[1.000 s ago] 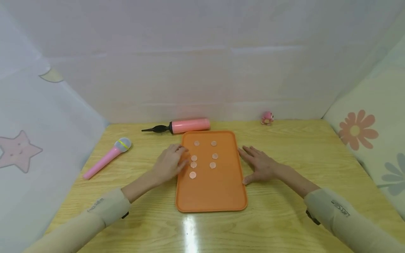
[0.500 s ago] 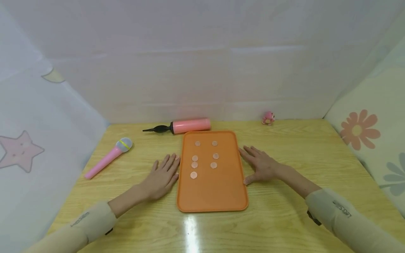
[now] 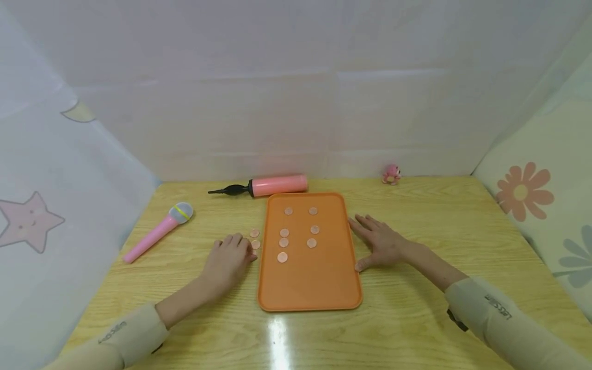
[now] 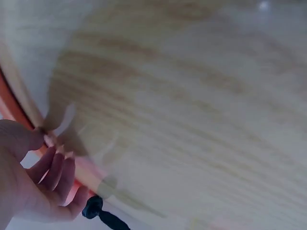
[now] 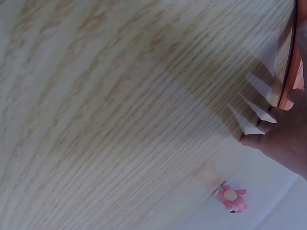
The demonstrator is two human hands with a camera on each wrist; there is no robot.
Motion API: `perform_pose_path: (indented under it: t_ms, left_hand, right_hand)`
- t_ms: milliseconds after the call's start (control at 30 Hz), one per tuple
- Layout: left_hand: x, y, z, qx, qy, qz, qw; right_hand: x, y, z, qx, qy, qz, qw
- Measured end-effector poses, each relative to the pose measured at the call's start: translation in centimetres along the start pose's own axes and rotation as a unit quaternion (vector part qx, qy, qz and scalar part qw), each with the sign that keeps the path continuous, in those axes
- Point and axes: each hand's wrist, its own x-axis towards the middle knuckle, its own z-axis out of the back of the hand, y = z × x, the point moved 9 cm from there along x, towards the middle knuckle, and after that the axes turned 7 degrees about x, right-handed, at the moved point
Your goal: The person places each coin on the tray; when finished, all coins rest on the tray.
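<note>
An orange tray (image 3: 319, 288) lies on the wooden table, with several copper-coloured coins (image 3: 282, 257) in two columns on it. Left of the tray, more coins (image 3: 254, 233) lie on the tabletop close to its rim. My left hand (image 3: 227, 262) is beside them, thumb and fingers bent together around a coin at the fingertips; the fingers partly cover it. In the left wrist view, the left hand (image 4: 43, 177) has its fingertips at the table near the tray edge. My right hand (image 3: 381, 244) rests with spread fingers along the tray's right rim, holding nothing.
A pink and black hand pump (image 3: 279, 185) lies behind the tray. To the left is a pink toy microphone (image 3: 159, 230), and a small pink figurine (image 3: 391, 174) stands at the back right. Pale cloth walls (image 3: 296, 103) border the table.
My left hand left the tray, lay flat on the table beside it, then drew back slightly and bent its fingers, uncovering coins there. The right hand stayed at the rim.
</note>
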Motion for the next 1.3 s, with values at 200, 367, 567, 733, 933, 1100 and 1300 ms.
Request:
perform_pose_path:
  t_ms: [200,367,567,733,933,1100,1300]
  left_hand:
    - [1.0,1.5,-0.5,-0.097,0.106,0.062,0.9877]
    - [1.2,2.7,-1.4,-0.182,0.205,0.122,0.9540]
    - [2.6,1.2,-0.2,-0.249,0.187,0.120,0.9427]
    - [2.9,-3.1,0.3,-0.317,0.197,0.058,0.9261]
    - [1.9,-5.2,-0.7,-0.321,0.211,0.026,0.9230]
    - [1.9,-5.0,-0.2,-0.304,0.187,0.032,0.9335]
    - [1.2,-5.0,-0.2,-0.293,0.171,0.046,0.9396]
  right_hand:
    - [0.0,0.0,0.1,0.001,-0.003,0.003,1.000]
    - [0.0,0.1,0.0,0.003,-0.004,0.006,1.000]
    - [0.0,0.3,0.0,0.002,-0.003,0.006,1.000]
    - [0.0,0.1,0.2,0.000,-0.004,-0.001,1.000]
    - [0.0,0.1,0.2,-0.005,-0.005,-0.001,1.000]
    - [0.0,0.0,0.5,-0.007,-0.006,-0.003,1.000]
    - [0.0,0.0,0.3,-0.002,-0.002,-0.003,1.000]
